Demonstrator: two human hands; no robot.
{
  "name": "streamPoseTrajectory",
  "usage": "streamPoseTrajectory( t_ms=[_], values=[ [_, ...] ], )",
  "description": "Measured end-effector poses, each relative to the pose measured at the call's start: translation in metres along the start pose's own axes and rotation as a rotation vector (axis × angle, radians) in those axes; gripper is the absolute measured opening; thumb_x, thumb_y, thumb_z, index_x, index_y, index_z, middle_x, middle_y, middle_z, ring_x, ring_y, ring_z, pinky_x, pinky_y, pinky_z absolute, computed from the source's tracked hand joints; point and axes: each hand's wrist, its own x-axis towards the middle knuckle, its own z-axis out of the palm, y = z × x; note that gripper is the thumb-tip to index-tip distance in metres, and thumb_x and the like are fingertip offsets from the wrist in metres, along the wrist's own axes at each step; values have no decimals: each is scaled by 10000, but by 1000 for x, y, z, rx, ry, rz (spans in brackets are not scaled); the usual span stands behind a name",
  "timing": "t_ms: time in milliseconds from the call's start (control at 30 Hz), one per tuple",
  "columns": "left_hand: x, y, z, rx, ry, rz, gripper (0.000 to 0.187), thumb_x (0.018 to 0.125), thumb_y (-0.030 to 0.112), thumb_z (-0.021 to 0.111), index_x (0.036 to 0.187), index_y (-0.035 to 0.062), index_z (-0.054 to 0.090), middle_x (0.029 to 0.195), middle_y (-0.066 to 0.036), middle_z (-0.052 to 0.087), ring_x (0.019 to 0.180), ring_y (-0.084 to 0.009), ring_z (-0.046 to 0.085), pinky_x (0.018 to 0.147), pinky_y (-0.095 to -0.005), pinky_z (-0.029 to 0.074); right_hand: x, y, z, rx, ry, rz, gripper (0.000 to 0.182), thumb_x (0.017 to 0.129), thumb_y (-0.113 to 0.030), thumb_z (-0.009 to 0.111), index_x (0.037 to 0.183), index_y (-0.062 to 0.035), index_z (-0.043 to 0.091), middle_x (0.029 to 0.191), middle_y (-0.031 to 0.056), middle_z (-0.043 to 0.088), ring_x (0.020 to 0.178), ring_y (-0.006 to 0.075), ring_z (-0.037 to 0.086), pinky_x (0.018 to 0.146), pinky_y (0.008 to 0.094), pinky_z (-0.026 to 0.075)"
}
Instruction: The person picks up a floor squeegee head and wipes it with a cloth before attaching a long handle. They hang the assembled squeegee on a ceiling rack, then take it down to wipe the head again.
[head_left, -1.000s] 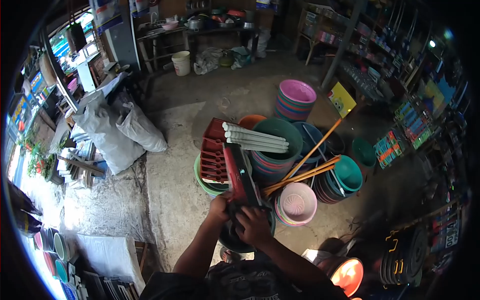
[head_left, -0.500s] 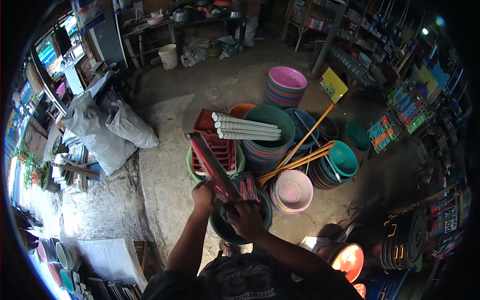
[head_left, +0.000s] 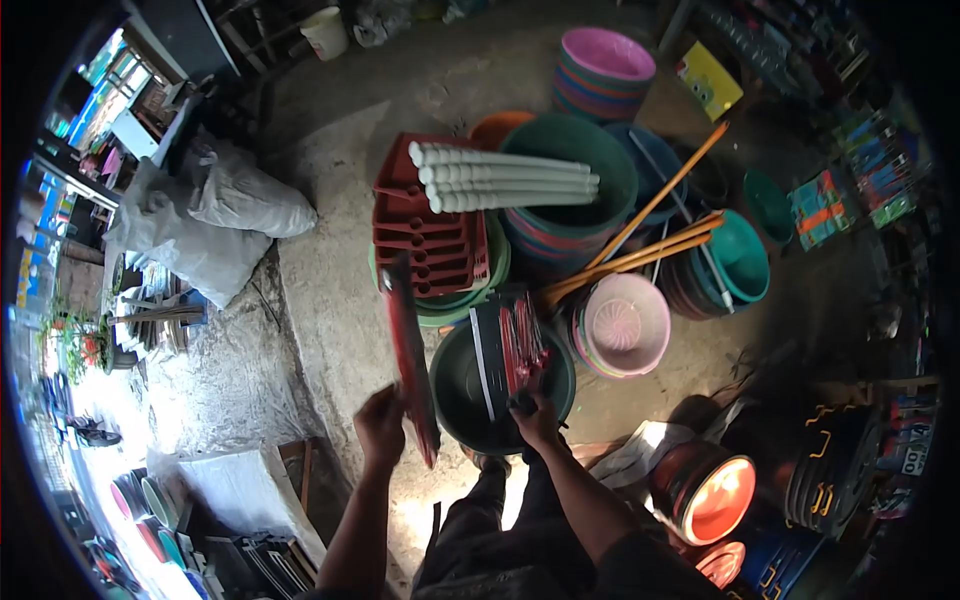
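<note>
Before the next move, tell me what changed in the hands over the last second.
The left hand has drawn one long red pack out to the left, away from the bundle. The right hand now steadies the remaining packs in the dark green basin. The white poles and stacked basins stayed put.

Bare concrete floor (head_left: 330,330) lies open to the left; stacked basins (head_left: 570,190), a red crate (head_left: 430,235) and poles (head_left: 640,255) crowd ahead and right.

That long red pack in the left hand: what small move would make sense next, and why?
Probably set it aside, to the left. The left hand holds the red pack upright, clear of the dark green basin, while the right hand grips the bundle of similar packs lying across that basin.
</note>
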Motion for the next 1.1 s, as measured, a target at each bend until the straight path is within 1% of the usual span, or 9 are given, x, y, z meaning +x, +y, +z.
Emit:
streamPoseTrajectory(
  t_ms=[200, 400, 567, 700, 800, 900, 1033, 1067, 1100],
  values=[
    [-10, -101, 37, 257, -87, -163, 262, 862, 152, 632, 1019, -57, 632, 784, -83, 668, 708, -90, 606, 639, -228, 478, 32, 45, 53, -281, 128, -147, 557, 695, -317, 741, 1133, -24, 562, 1046, 201, 592, 947, 317, 594, 816, 385, 470],
    [-5, -121, 87, 373, -104, -263, 251, 862, 148, 626, 1024, -44, 635, 803, -82, 670, 713, -92, 604, 650, -233, 482, 20, -23, 19, 734, -625, 620, 507, 888, -325, 590, 1299, -63, 451, 1158, 45, 547, 1014, 136, 533, 856, 313, 453],
    [-8, -119, 135, 407, -281, -48, 375, 847, 216, 614, 1164, 20, 575, 986, -178, 629, 900, -207, 640, 703, -305, 515, 24, -42, -3, 998, -522, 571, 324, 878, -240, 599, 1114, -28, 533, 889, 2, 557, 807, 67, 550, 665, 236, 459],
    [8, -91, 157, 61, -530, -144, 564, 812, 143, 648, 1285, -64, 422, 1327, -210, 445, 1263, -301, 397, 1071, -396, 253, 63, -29, -46, 1068, -393, 673, 160, 855, -222, 616, 884, -71, 574, 646, -35, 483, 487, 57, 434, 434, 228, 336],
    [47, -89, 179, 423, -320, 221, 758, 751, 224, 726, 1337, -52, 334, 1278, -245, 464, 1224, -333, 423, 1026, -404, 311, 80, -15, -78, 1231, -435, 723, 140, 855, -220, 614, 795, -103, 567, 572, -38, 442, 422, 59, 373, 391, 240, 277],
    [73, -89, 204, 357, -572, -109, 540, 758, 182, 727, 1197, -18, 486, 1100, -128, 587, 978, -206, 561, 849, -339, 440, 96, 5, -97, 1120, -702, 680, 215, 879, -284, 584, 872, -71, 605, 647, 15, 546, 568, 103, 532, 528, 242, 406],
    [85, -95, 226, 289, -379, -269, 253, 780, 136, 709, 965, -14, 622, 819, -16, 641, 718, -94, 549, 661, -261, 452, 147, 37, -121, 503, -382, 421, 412, 902, -374, 536, 1073, -6, 602, 963, 146, 662, 964, 222, 618, 859, 330, 441],
    [86, -75, 240, 268, -321, -311, 252, 781, 116, 706, 973, -16, 607, 802, -15, 631, 721, -88, 545, 656, -244, 444, 173, 41, -136, 541, -98, 548, 330, 900, -371, 550, 930, -48, 610, 782, 20, 596, 656, 71, 523, 593, 225, 430],
    [86, -75, 246, 276, -261, -287, 259, 778, 105, 706, 983, -13, 599, 796, -17, 629, 708, -88, 547, 642, -241, 444, 196, 76, -133, 480, 39, 553, 361, 888, -386, 560, 937, -34, 626, 793, 43, 611, 671, 96, 541, 614, 256, 443]
  ],
)
